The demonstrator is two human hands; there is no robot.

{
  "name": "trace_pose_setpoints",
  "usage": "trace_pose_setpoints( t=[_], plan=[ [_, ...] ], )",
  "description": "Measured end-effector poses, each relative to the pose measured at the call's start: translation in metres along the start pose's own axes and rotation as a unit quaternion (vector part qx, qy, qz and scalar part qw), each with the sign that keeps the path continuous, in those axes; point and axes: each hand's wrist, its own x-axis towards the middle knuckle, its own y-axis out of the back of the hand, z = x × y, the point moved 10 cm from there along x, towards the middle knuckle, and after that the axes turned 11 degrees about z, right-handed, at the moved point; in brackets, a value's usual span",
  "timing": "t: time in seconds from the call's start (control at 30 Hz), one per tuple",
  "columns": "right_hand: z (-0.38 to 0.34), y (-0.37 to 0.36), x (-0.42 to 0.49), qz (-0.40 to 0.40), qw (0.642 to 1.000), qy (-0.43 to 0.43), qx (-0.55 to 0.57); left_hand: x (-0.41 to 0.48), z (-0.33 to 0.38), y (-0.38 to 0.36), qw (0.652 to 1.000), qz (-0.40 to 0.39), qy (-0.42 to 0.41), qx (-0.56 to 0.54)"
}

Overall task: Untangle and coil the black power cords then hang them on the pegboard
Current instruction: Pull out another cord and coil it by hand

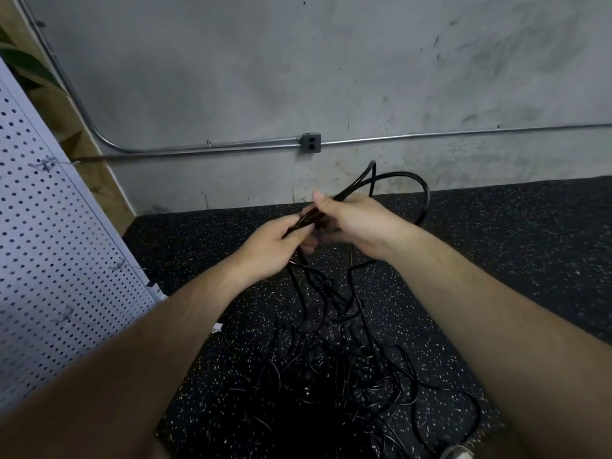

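A scuffed grey concrete wall (265,77) was seen behind, a speckled black rubber floor (513,243) below, and a white pegboard (49,243) at the left. The black power cords (331,376) were heaped in a tangle on the floor. Strands were lifted from it, pinched by the left hand (271,246) and gripped in the curled fingers of the right hand (354,226).

Scuffed grey concrete wall (298,61); thin metal conduit (430,135) along it, into grey duplex outlet box (311,142). Black white-flecked rubber floor (513,243). Dim, flat light.
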Motion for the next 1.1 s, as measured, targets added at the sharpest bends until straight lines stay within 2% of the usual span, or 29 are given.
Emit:
trace_pose_setpoints(
  t=[0.07,0.17,0.23,0.3,0.4,0.47,0.53,0.6,0.63,0.7,0.77,0.83,0.9,0.93,1.03,1.1],
  plan=[
    [-0.014,0.012,0.000,0.028,0.999,0.016,0.032,-0.004,-0.003,-0.010,0.998,-0.052,0.022,-0.003],
    [-0.035,0.040,0.002,0.094,0.983,0.026,0.156,-0.017,-0.018,-0.034,0.986,-0.134,0.057,0.085],
    [-0.042,0.050,0.004,0.116,0.964,0.023,0.239,-0.019,-0.022,-0.042,0.985,-0.130,0.069,0.093],
    [-0.046,0.044,0.000,0.096,0.959,0.012,0.266,-0.015,-0.011,-0.038,0.993,-0.076,0.077,0.041],
    [-0.049,0.035,-0.004,0.061,0.966,0.017,0.250,-0.003,0.005,-0.038,0.997,-0.038,0.010,0.063],
    [-0.050,0.033,-0.001,0.038,0.974,0.037,0.220,-0.002,0.008,-0.035,0.999,-0.013,0.023,0.038],
    [-0.043,0.025,-0.002,0.004,0.992,0.061,0.110,0.001,0.014,-0.025,0.998,0.037,0.044,-0.040],
    [-0.029,0.008,-0.005,-0.038,0.994,0.100,-0.007,0.005,0.027,-0.010,0.995,0.079,0.014,-0.061],
    [-0.024,0.002,-0.006,-0.037,0.991,0.121,-0.036,0.007,0.030,-0.007,0.995,0.084,-0.002,-0.049],
    [-0.021,0.004,-0.004,0.021,0.989,0.136,-0.046,0.008,0.029,-0.008,0.998,0.056,-0.015,-0.034],
    [-0.026,0.013,-0.002,0.065,0.989,0.129,-0.015,0.004,0.015,-0.015,0.998,0.015,0.025,-0.051],
    [-0.038,0.026,-0.001,0.085,0.988,0.123,0.046,-0.005,-0.002,-0.030,0.995,-0.059,0.075,-0.017],
    [-0.050,0.046,0.000,0.115,0.977,0.107,0.145,-0.019,-0.017,-0.045,0.983,-0.136,0.117,0.028],
    [-0.052,0.053,0.001,0.128,0.967,0.092,0.199,-0.024,-0.019,-0.050,0.978,-0.155,0.137,-0.001],
    [-0.046,0.057,0.004,0.136,0.939,0.043,0.312,-0.023,-0.008,-0.052,0.974,-0.134,0.137,-0.117],
    [-0.038,0.051,0.007,0.120,0.934,0.020,0.336,-0.018,0.001,-0.051,0.979,-0.110,0.115,-0.127]
  ],
)
